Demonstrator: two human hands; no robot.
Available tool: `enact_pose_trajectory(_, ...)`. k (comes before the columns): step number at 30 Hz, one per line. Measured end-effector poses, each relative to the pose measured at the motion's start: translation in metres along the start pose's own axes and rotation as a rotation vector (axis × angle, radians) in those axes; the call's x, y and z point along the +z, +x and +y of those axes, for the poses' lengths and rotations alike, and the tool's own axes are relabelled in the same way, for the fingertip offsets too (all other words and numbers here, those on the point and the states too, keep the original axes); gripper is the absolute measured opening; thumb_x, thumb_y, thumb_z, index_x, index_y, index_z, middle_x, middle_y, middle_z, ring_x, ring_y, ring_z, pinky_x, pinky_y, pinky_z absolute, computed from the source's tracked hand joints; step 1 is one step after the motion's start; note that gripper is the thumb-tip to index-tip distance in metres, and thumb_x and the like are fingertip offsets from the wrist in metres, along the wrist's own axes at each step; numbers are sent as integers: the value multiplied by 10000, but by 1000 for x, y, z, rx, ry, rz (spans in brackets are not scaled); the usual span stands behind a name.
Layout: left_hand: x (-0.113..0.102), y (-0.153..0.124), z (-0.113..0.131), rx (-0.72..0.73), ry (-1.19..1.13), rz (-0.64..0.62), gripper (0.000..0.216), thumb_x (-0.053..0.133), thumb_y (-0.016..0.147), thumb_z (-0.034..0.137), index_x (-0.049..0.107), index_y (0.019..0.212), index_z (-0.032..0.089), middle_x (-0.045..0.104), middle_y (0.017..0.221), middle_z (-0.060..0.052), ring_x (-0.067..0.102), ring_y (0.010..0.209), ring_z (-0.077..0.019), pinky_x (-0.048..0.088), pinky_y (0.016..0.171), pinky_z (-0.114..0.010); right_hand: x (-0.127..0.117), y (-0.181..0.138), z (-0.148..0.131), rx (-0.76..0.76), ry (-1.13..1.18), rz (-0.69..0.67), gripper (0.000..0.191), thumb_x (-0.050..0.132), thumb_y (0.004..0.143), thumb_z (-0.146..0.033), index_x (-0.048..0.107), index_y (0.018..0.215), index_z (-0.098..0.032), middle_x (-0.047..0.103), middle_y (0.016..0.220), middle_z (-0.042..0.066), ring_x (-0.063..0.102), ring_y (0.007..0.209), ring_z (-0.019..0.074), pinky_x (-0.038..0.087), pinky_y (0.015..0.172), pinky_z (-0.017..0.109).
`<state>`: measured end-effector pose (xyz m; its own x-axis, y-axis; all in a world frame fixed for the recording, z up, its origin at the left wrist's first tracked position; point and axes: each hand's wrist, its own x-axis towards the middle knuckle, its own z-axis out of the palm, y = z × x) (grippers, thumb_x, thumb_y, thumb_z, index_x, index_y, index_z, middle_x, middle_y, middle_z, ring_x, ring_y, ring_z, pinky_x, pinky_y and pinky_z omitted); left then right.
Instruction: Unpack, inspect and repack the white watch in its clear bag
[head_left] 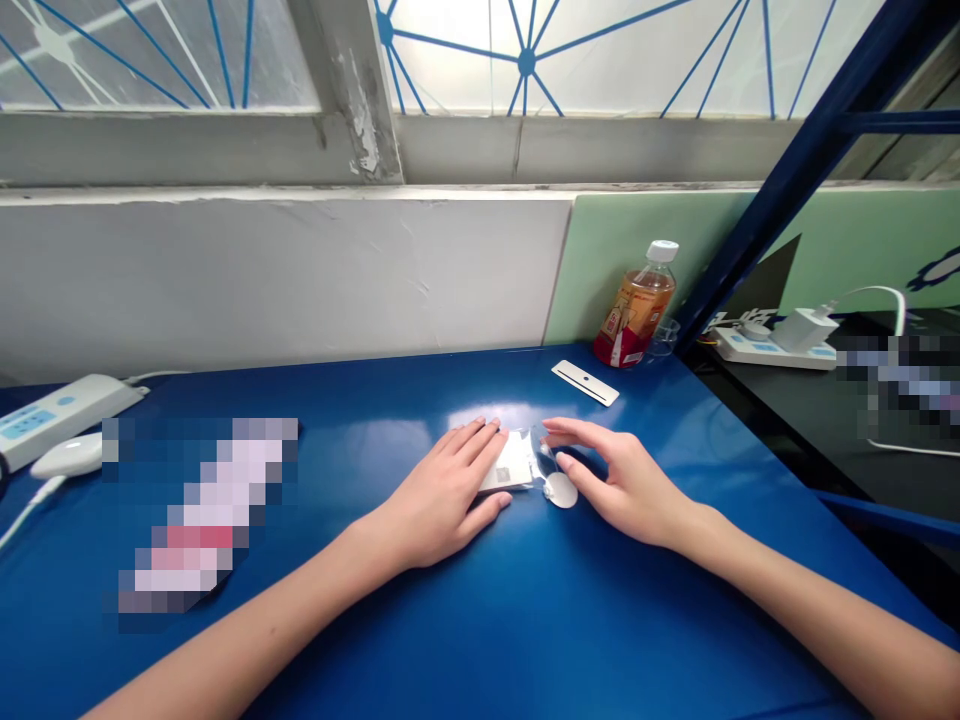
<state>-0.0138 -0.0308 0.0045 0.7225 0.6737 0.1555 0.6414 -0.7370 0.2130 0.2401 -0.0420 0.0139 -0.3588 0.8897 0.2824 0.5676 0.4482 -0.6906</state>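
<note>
My left hand (457, 485) lies flat with fingers stretched out over a small white packet (514, 462) on the blue table. Its fingers cover the packet's left part; a small grey square print shows on the bare part. Clear plastic film (541, 455) sticks out at the packet's right end. My right hand (619, 480) is curved beside that film, thumb and forefinger apart, their tips at its edge. A white round disc (561, 490) lies just below the right thumb, against the film. Whether the disc is joined to the film I cannot tell.
Behind the hands lies a white strip with a dark slot (585, 383). A drink bottle (637, 310) stands by the wall near the blue frame post (795, 160). At left are a blurred-out flat object (206, 515), a white power strip (67, 410) and a white plug-like device (69, 456).
</note>
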Motion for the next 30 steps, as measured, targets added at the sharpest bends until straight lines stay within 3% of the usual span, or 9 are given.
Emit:
enact_pose_trajectory(6, -1, 1, 1, -12, 5, -14, 609, 402, 1001, 456, 307, 1500, 119, 359, 1545, -149, 281, 1447, -295, 285, 1163, -466, 1, -2, -3, -171, -77, -168, 428, 542, 928, -281, 549, 1335, -152, 571, 1377, 152, 539, 1279, 276, 465, 1062, 442)
enact_pose_trajectory(10, -2, 2, 2, -12, 12, -8, 604, 401, 999, 456, 317, 1496, 123, 359, 1544, -151, 292, 1442, -298, 300, 1153, -471, 6, -5, -3, -227, -187, -191, 473, 513, 943, -284, 508, 1379, -100, 495, 1440, 200, 463, 1345, 305, 446, 1080, 480)
enact_pose_trajectory(17, -1, 1, 2, -19, 16, -12, 609, 407, 998, 465, 323, 1493, 120, 349, 1548, -155, 288, 1444, -299, 301, 1151, -473, 12, -7, 4, -222, -216, -155, 443, 493, 960, -264, 525, 1370, -98, 526, 1425, 180, 403, 1389, 309, 418, 1104, 506)
enact_pose_trajectory(30, -1, 1, 2, -21, -6, 3, 599, 414, 995, 457, 334, 1487, 124, 378, 1531, -162, 321, 1428, -309, 311, 1146, -482, 12, -4, 5, -222, -204, -169, 440, 481, 949, -218, 533, 1363, -79, 543, 1414, 166, 438, 1366, 293, 420, 1105, 496)
